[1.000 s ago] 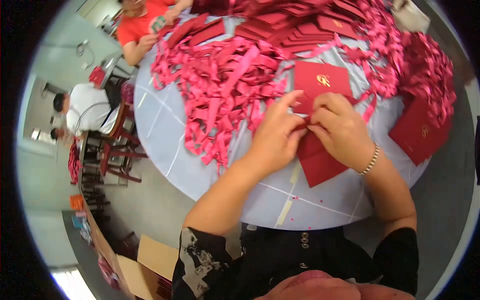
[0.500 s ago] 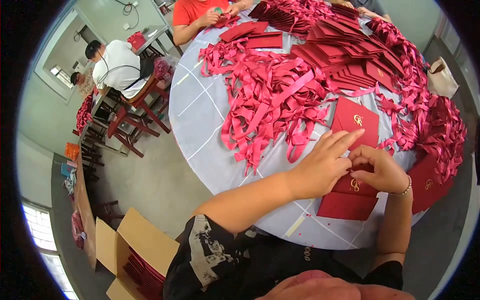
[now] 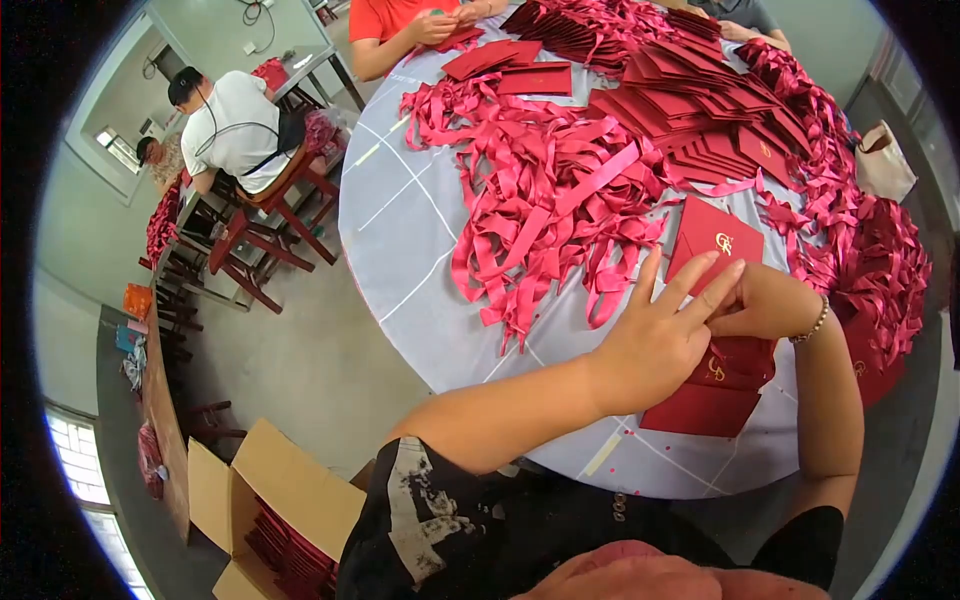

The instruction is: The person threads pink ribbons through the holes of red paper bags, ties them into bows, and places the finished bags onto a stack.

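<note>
Head view, clock directions read with twelve at the top of the picture: at four o'clock, on a round table [image 3: 395, 255], a red folder [image 3: 700, 409] lies beneath the two hands. The left hand [image 3: 655, 350] reaches across it with fingers extended and parted; its thumb is hidden, so whether it grasps anything cannot be told. The right hand [image 3: 768, 305] is curled, thumb and fingers drawn together behind the left fingertips; what, if anything, is pinched there cannot be told. A gold, letter-like emblem is printed on the folder, too small to read with certainty; a similar emblem marks the red card [image 3: 705, 222] just beyond, toward twelve o'clock from the hands. Gold print also shows on the stacked red folders [image 3: 690, 100] between one and two o'clock. At seven o'clock, an open cardboard box [image 3: 290, 480] contains red folders packed on edge. A pale bag [image 3: 884, 165] stands between two and three o'clock; its contents are not visible. Loose pink ribbons [image 3: 560, 210] are heaped at one o'clock, with a further ribbon heap [image 3: 885, 265] at three. A person in an orange-red top [image 3: 385, 22] works near twelve o'clock; a person in a white shirt [image 3: 235, 130] sits at ten.
</note>
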`<state>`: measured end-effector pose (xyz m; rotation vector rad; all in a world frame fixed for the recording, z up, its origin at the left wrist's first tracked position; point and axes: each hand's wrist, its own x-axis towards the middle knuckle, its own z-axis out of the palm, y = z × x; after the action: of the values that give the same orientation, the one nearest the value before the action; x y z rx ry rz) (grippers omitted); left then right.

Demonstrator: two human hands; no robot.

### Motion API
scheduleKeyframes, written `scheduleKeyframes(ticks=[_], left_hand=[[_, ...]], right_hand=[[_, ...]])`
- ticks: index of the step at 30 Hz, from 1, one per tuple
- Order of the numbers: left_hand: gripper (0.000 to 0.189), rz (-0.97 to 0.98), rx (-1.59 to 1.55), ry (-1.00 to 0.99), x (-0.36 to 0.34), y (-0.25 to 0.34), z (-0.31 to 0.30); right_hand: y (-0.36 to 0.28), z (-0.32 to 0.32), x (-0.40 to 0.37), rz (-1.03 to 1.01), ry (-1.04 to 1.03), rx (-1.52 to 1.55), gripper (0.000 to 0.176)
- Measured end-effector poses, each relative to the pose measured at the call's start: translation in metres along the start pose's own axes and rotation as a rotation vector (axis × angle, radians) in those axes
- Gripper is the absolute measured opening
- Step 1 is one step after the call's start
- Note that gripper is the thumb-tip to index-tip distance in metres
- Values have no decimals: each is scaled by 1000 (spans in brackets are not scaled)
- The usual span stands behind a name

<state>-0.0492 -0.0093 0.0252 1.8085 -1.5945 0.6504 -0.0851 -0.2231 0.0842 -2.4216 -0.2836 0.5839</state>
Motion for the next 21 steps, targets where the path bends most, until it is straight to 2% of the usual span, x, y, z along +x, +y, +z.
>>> scheduleKeyframes(ticks=[3,5,7,9,10,12,14,15,17,18,20,21], left_hand=[[12,-145,-83,-47,0,-4,-2],[13,-154,-87,-57,-3,-9,1],[14,-159,-95,-73,-3,-11,4],[15,-165,-77,-116,-3,-13,2],[16,-179,-123,-99,-2,-14,4],[17,-228,-247,-90,-3,-16,3],[17,-243,-248,-120,-3,-18,3],[17,-249,-278,-107,-2,-19,4],[17,-258,-312,-102,-2,-19,4],[17,-269,-308,-117,-2,-19,4],[17,-278,-302,-123,-2,-20,5],[17,-293,-291,-122,-2,-21,6]], right_hand=[[-13,1,1,73,5,42,19],[-15,5,2,103,40,33,20],[-11,12,2,72,162,-162,21],[-15,8,0,103,152,-30,20],[0,13,2,17,222,66,21],[-13,7,-1,162,315,83,24],[5,12,2,129,573,153,28],[11,14,1,125,761,-145,30],[12,14,-9,133,797,-664,31],[10,14,-12,203,629,-418,25],[-4,29,-15,-96,596,161,22],[-13,30,-21,-64,490,268,23]])
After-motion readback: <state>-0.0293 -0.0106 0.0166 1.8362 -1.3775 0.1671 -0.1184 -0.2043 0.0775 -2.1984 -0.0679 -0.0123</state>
